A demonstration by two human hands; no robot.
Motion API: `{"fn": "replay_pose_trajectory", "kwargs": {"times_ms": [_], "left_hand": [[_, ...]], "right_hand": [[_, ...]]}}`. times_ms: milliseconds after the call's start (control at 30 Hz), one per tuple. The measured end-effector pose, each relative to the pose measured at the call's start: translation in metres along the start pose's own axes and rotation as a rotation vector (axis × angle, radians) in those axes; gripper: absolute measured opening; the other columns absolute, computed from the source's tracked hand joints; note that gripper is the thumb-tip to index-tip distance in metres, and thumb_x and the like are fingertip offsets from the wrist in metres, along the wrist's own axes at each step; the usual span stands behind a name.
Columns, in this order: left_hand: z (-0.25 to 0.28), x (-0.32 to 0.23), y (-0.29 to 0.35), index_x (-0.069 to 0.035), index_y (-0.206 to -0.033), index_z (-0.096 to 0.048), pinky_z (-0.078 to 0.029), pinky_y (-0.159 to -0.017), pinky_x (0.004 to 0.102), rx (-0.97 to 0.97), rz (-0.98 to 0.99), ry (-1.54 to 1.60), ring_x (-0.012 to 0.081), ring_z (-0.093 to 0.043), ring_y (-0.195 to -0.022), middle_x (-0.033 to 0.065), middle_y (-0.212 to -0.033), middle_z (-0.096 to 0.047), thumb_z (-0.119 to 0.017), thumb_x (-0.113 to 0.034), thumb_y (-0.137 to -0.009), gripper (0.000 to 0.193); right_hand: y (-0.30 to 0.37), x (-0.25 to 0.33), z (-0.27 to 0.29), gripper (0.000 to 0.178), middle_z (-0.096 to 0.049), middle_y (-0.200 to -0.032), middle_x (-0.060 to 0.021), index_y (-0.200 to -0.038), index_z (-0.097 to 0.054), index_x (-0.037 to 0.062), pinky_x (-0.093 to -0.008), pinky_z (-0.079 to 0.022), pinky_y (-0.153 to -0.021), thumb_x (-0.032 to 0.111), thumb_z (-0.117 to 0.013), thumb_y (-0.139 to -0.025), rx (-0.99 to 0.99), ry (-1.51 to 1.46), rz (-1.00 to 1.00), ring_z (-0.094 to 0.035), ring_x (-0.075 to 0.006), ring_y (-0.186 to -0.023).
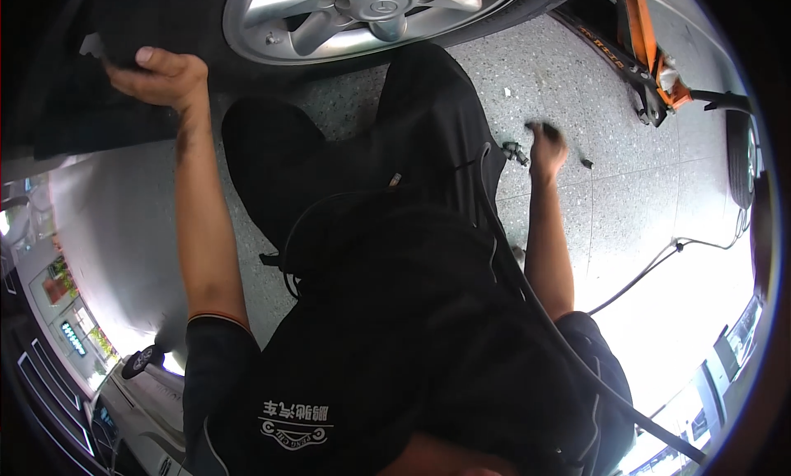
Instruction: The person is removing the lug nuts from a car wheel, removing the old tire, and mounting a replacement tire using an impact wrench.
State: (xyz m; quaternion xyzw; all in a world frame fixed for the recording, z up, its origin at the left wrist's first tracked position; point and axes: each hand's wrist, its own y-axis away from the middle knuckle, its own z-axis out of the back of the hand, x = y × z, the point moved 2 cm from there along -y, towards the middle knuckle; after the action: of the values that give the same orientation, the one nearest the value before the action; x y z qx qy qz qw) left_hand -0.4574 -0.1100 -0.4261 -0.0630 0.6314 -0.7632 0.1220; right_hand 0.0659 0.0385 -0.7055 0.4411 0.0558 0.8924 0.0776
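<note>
My left hand (161,77) reaches up to the dark lower body of a car (156,23), just left of a silver alloy wheel (379,15). Its fingers curl round something black that merges with the dark bodywork, so I cannot make out what it is. Low over the speckled floor to my right, my right hand (549,152) is closed, slightly blurred, with a small dark thing (540,130) at its fingers. Next to it lie several small black fittings (516,152) in a cluster. Another small black piece (587,164) is on the other side of that hand.
My bent knees (432,89) are close to the wheel. An orange and black jack (647,48) stands at the far right. A hose (568,352) passes along my right side, and a cable (643,270) lies on the floor. A loose wheel (740,159) is at the right edge.
</note>
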Motion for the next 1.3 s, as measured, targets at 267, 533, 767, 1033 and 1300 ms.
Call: {"fn": "replay_pose_trajectory", "kwargs": {"times_ms": [267,533,767,1033,1300], "left_hand": [[0.001,-0.002,0.007,0.013,-0.125,-0.044,-0.043,-0.089,0.0494,0.036,0.068,-0.081,0.0417,-0.053,-0.102,0.0300,-0.115,-0.052,-0.037,-0.046,-0.097,0.066],[-0.001,-0.007,-0.001,0.014,-0.125,-0.045,-0.041,-0.091,0.0504,0.014,0.084,-0.020,0.0429,-0.052,-0.104,0.0302,-0.114,-0.052,-0.038,-0.053,-0.095,0.073],[0.004,-0.003,0.003,0.014,-0.126,-0.045,-0.040,-0.092,0.0504,-0.006,0.118,-0.005,0.0435,-0.052,-0.105,0.0304,-0.114,-0.052,-0.041,-0.052,-0.095,0.073],[0.005,-0.003,0.001,0.013,-0.128,-0.045,-0.040,-0.095,0.0491,-0.015,0.107,-0.012,0.0435,-0.052,-0.108,0.0302,-0.117,-0.053,-0.042,-0.050,-0.096,0.071],[0.011,-0.011,0.002,0.011,-0.131,-0.043,-0.040,-0.094,0.0495,-0.002,0.140,0.024,0.0438,-0.051,-0.108,0.0298,-0.118,-0.050,-0.045,-0.050,-0.094,0.071]], "right_hand": [[-0.012,0.222,-0.132,0.025,-0.068,-0.090,-0.0131,-0.095,-0.062,-0.0047,-0.0315,-0.054,-0.066,-0.003,-0.078,-0.076,0.412,-1.087,-0.314,-0.067,-0.0223,-0.075],[0.016,0.213,-0.202,0.034,-0.067,-0.095,-0.0155,-0.108,-0.057,-0.0076,-0.0319,-0.056,-0.060,-0.005,-0.073,-0.078,0.506,-1.098,-0.683,-0.068,-0.0250,-0.078],[0.051,0.241,-0.206,0.035,-0.067,-0.101,-0.0145,-0.115,-0.053,-0.0086,-0.0336,-0.057,-0.067,0.000,-0.069,-0.085,0.379,-1.094,-0.573,-0.069,-0.0288,-0.085],[0.042,0.236,-0.219,0.030,-0.063,-0.103,-0.0084,-0.125,-0.047,0.0048,-0.0349,-0.055,-0.068,0.022,-0.052,-0.101,0.429,-1.329,-0.679,-0.069,-0.0232,-0.084],[0.040,0.224,-0.230,0.035,-0.062,-0.094,-0.0093,-0.125,-0.049,0.0072,-0.0341,-0.051,-0.067,0.035,-0.041,-0.104,0.497,-1.196,-0.658,-0.064,-0.0231,-0.077]]}}
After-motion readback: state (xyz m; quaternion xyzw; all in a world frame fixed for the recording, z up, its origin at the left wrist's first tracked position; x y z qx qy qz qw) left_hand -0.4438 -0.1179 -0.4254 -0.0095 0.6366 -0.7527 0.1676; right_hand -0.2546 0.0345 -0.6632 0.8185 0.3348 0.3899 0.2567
